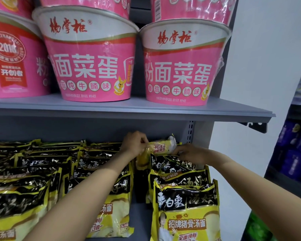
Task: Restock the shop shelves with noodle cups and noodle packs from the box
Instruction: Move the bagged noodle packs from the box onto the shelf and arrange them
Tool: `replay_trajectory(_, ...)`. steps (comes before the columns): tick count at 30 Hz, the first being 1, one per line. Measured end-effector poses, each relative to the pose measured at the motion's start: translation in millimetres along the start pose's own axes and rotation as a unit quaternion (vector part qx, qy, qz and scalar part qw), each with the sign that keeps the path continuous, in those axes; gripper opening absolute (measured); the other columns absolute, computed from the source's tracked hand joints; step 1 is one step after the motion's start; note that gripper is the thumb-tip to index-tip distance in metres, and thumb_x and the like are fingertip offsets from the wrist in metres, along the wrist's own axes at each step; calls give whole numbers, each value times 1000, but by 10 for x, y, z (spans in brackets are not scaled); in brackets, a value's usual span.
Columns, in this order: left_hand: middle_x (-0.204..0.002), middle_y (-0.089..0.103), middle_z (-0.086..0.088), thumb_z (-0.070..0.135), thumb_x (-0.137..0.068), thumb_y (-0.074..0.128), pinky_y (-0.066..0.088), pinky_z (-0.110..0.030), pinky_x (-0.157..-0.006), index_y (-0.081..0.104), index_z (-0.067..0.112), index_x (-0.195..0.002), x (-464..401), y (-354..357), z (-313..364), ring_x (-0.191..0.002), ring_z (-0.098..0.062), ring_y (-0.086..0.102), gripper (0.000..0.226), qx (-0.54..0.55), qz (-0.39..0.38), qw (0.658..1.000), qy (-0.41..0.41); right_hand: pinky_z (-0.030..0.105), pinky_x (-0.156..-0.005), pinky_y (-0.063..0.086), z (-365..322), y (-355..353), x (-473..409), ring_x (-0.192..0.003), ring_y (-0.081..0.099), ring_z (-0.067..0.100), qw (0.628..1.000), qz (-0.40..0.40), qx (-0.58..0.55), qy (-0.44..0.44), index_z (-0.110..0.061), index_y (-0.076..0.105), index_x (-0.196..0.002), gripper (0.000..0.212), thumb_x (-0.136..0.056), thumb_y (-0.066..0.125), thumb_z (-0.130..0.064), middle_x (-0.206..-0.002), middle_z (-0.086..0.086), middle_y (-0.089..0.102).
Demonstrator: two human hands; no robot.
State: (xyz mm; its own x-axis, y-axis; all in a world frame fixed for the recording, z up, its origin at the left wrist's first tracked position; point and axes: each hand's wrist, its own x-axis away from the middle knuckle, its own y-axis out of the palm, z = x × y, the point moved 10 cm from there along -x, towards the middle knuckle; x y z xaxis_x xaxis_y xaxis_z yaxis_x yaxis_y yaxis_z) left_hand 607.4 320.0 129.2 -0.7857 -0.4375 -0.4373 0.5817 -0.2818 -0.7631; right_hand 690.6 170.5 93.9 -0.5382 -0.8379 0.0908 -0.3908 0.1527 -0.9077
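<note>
Now at far right of lower shelf [142, 221]: left hand [135, 142] pinches pack [161, 147], tilted over the back row. Right hand's [189, 153] grip: cannot tell, blurred. Judgement: seat the pack upright behind the row, label forward, without crushing neighbours.

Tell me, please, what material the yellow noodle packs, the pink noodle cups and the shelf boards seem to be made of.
Noodle packs: thin glossy plastic film, judging by the crinkles and bright glints.
Noodle cups: probably paper or foam under clear shrink wrap, which shows wrinkled glare; the base material stays uncertain.
Shelf boards: likely grey painted metal with a matte finish, given the slotted upright and hooked bracket.
</note>
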Motion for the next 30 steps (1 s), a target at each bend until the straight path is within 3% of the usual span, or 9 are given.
replay_trajectory(5, -88, 68, -9, 11, -83, 65, 44, -26, -77, 72, 0, -90, -13, 320, -40, -82, -17, 60, 14, -41, -145, 988, 9, 36, -101, 40, 74, 48, -5, -122, 50, 22, 999, -9, -46, -1, -24, 59, -111, 46, -86, 40, 10, -134, 3, 51)
replay_trajectory(9, -128, 56, -5, 17, -93, 52, 42, -32, -99, 55, 17, -127, -89, 266, 313, -116, -21, 53, 35, -6, -100, 993, 63, 38, -108, 37, 3, 33, 2, -126, 47, 20, 997, -13, -77, -16, -29, 58, -99, 49, -84, 37, 13, -137, 2, 50)
replay_trajectory(11, -130, 51, -8, 14, -94, 51, 37, -28, -99, 50, 19, -134, -95, 345, 506, -119, -22, 50, 40, 15, -132, 986, 98, 40, -109, 35, -42, 39, 15, -128, 45, 19, 997, -24, -66, -14, -28, 59, -105, 46, -85, 38, 9, -140, 1, 47)
replay_trajectory(15, -119, 55, -10, 13, -88, 61, 34, -24, -86, 60, 10, -119, -84, 424, 475, -112, -23, 51, 30, -75, -172, 977, 97, 40, -109, 35, -45, 13, 91, -126, 46, 23, 999, -25, -37, -1, -14, 54, -125, 44, -89, 38, 6, -135, 7, 51)
replay_trajectory(21, -96, 68, -14, 8, -85, 64, 43, -24, -72, 63, 4, -82, -86, 178, 367, -80, -15, 57, 5, 26, -67, 996, 61, 30, -106, 34, 13, -6, 131, -132, 40, 21, 998, -18, -49, 22, -16, 35, -142, 52, -93, 43, 0, -145, 7, 40)
replay_trajectory(23, -93, 68, -15, 7, -87, 62, 53, -33, -78, 59, 9, -77, -67, 82, 318, -84, -23, 62, 11, 97, -25, 994, 37, 32, -98, 41, 18, -60, 97, -121, 51, 23, 999, 13, -28, 22, -25, 32, -143, 56, -92, 48, -7, -144, 7, 42)
replay_trajectory(25, -95, 67, -14, 6, -88, 60, 54, -42, -83, 55, 13, -73, -36, 50, 222, -91, -26, 64, 17, 143, -3, 990, 14, 28, -77, 47, 22, -151, 61, -94, 63, 23, 998, 62, -23, 19, -29, 36, -141, 56, -91, 51, -10, -132, 9, 53)
replay_trajectory(27, -97, 67, -13, 5, -88, 60, 53, -38, -85, 56, 14, -74, -7, 92, 125, -94, -27, 63, 17, 130, -8, 992, 2, 26, -68, 45, 4, -170, 42, -83, 62, 21, 997, 75, -13, 16, -29, 38, -140, 54, -91, 51, -11, -124, 9, 57)
replay_trajectory(30, -106, 66, -10, 7, -88, 59, 41, -23, -81, 64, 5, -92, 4, 235, 103, -102, -24, 60, 6, 2, -71, 997, 19, 28, -93, 42, 6, -27, 23, -113, 54, 19, 999, 24, 18, 13, -26, 34, -143, 53, -93, 49, -15, -143, 5, 42)
